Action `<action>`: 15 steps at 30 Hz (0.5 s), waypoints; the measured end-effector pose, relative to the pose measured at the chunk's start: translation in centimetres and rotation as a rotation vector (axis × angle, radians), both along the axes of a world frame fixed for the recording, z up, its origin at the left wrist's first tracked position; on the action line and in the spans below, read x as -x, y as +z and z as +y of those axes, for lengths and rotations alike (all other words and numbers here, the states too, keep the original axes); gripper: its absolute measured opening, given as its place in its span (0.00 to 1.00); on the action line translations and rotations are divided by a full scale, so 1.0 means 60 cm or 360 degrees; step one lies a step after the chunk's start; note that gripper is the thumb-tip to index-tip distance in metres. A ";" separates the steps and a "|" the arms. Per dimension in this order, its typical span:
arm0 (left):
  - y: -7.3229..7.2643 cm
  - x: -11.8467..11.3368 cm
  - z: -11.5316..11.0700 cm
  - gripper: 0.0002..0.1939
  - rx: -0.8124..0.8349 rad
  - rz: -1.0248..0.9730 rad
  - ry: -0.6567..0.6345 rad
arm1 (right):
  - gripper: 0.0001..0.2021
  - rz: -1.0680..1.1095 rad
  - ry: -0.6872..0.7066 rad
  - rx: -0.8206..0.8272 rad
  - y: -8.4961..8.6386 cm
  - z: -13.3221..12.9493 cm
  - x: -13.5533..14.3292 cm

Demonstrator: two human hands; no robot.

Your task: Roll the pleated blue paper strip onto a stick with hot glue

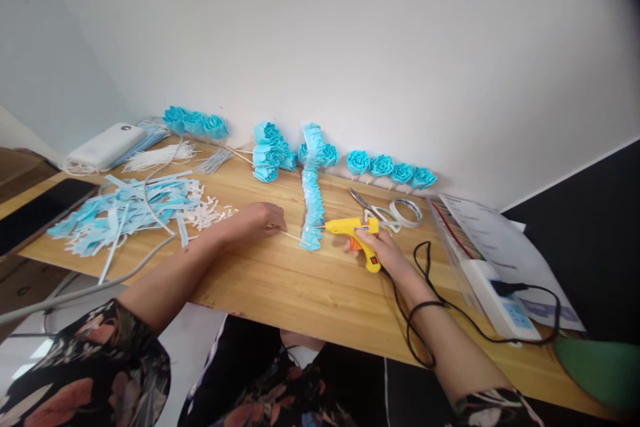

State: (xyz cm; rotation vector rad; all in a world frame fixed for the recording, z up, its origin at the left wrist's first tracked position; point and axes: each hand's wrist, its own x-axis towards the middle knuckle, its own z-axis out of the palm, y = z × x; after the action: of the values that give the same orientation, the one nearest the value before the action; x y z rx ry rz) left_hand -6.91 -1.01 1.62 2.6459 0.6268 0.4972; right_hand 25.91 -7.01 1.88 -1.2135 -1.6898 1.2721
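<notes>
No readable text; print on papers (495, 233) at right too blurred.

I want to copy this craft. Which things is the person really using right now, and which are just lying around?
In use:
- yellow glue gun, held in the right hand
- thin stick, pinched by the left hand
- strip of blue petals at the gun's tip

Lying about:
- scissors
- tape roll
- finished blue roses
- pile of blue scraps
- white power bank

Single head view — looks forward and down across wooden table (280, 287) toward white wall (350, 47), near.
</notes>
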 end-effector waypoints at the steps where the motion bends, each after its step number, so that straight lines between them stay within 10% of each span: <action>1: 0.002 0.000 -0.001 0.11 0.0004 0.0001 0.0005 | 0.24 0.0020 -0.0029 0.0001 -0.005 -0.001 -0.002; 15: 0.009 0.000 -0.002 0.12 0.0131 0.0005 0.0019 | 0.21 -0.0115 0.0036 0.0069 -0.007 -0.014 0.002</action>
State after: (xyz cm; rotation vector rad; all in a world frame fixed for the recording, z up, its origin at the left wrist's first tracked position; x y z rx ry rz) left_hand -6.91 -1.11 2.16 2.5678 0.6501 0.4606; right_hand 25.81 -7.83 1.46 -1.2831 -1.7402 1.2983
